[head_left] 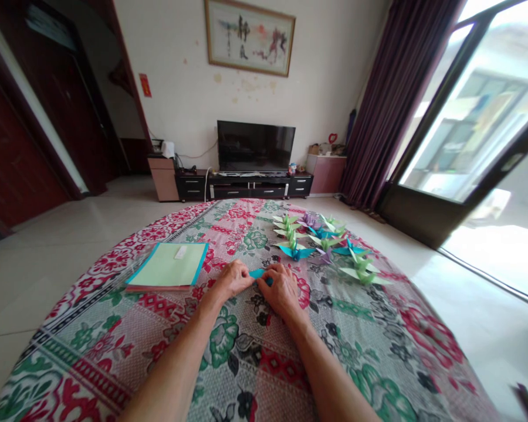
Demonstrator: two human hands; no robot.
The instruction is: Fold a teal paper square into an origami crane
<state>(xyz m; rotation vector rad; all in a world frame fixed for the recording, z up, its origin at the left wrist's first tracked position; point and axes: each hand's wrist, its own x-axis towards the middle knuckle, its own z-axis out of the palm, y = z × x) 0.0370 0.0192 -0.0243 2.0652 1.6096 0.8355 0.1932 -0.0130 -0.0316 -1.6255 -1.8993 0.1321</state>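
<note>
My left hand [233, 278] and my right hand [280, 287] rest side by side on the flowered cloth [255, 351] of a round table. Both pinch a small folded piece of teal paper [259, 273] between them; most of it is hidden under the fingers. Left of my left hand lies a stack of coloured paper sheets [169, 266], pale green on top. Beyond my right hand stand several folded paper cranes [323, 243] in green, teal and purple.
The table edge curves round on all sides above a pale tiled floor. A television [255, 146] on a dark low cabinet stands at the far wall. Purple curtains [391, 99] and a large glass door [479, 140] are on the right.
</note>
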